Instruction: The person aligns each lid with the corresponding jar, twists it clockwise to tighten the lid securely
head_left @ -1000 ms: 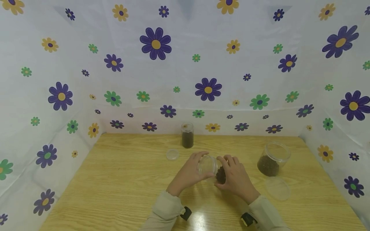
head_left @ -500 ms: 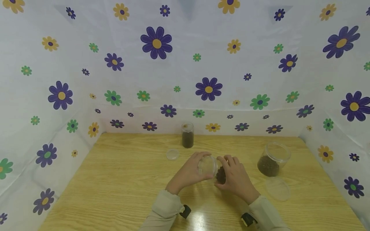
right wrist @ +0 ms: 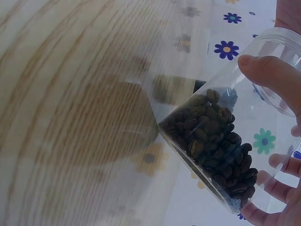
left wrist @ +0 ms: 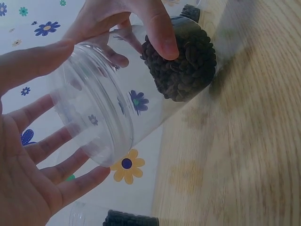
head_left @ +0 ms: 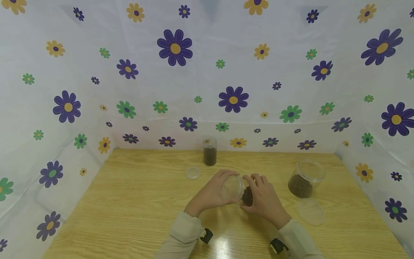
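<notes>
Two hands: both grip one clear jar [head_left: 231, 187], held tilted between them over the middle of the tabletop [head_left: 136, 208].
Left hand [head_left: 208, 192]: on the jar's left, thumb and fingers curled around its clear, ringed mouth end; whether a lid sits there I cannot tell.
Right hand [head_left: 265, 201]: on the jar's right, thumb on the near side and fingers on the far side, gripping the body toward the base.
Coffee beans [right wrist: 211, 141]: dark, heaped inside the jar at its base, beside the right hand and away from the left.
Jar base: lower than the mouth and turned right, close to the tabletop; contact I cannot tell.
Slim jar [head_left: 210, 155]: upright at the far edge, dark contents, well apart from both hands.
Small clear lid [head_left: 193, 173]: flat, near and left of the slim jar.
Wide jar [head_left: 300, 185]: right of the right hand, part-filled with something dark.
Large clear lid [head_left: 311, 212]: flat, just on the wide jar's near side.
</notes>
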Motion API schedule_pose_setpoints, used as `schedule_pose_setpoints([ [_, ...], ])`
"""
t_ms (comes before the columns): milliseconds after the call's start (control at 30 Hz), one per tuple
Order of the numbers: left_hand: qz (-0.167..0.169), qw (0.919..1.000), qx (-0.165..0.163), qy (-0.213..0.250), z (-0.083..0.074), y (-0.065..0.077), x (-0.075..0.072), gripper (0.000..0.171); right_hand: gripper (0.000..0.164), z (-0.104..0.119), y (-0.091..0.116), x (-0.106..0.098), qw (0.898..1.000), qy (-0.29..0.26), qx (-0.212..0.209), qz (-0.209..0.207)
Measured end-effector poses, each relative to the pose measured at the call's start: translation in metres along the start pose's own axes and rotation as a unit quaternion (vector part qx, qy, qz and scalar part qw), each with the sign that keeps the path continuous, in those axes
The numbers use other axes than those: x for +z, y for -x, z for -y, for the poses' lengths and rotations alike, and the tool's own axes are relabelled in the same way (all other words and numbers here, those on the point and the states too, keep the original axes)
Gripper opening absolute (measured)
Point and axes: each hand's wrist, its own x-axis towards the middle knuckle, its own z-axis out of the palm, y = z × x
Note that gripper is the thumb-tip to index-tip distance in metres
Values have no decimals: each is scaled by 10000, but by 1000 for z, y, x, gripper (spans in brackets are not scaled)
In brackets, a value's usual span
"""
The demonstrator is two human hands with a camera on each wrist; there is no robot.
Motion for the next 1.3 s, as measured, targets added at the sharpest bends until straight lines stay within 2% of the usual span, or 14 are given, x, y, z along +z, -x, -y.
schedule_pose_setpoints([
  [200,-52,10000,7,83,0,0,1,81,97,0,-1,-1,10000,19,-18,-16],
  [433,-442,9958,-695,394,-4,0,7,80,97,0,-1,0,10000,-63,-5,-18],
  [600,-419,9923,-1051,496,-8,3,5,74,97,0,-1,1,9999,-82,81,71],
  [700,-316,9920,-1128,470,-9,3,4,71,97,1,-1,1,9999,-97,101,82],
  [967,-159,9939,-1008,412,-8,2,2,70,96,1,0,-1,9999,-120,71,59],
  [1300,-76,9995,-313,-19,-7,1,1,68,96,0,0,-1,10000,-73,51,2],
])
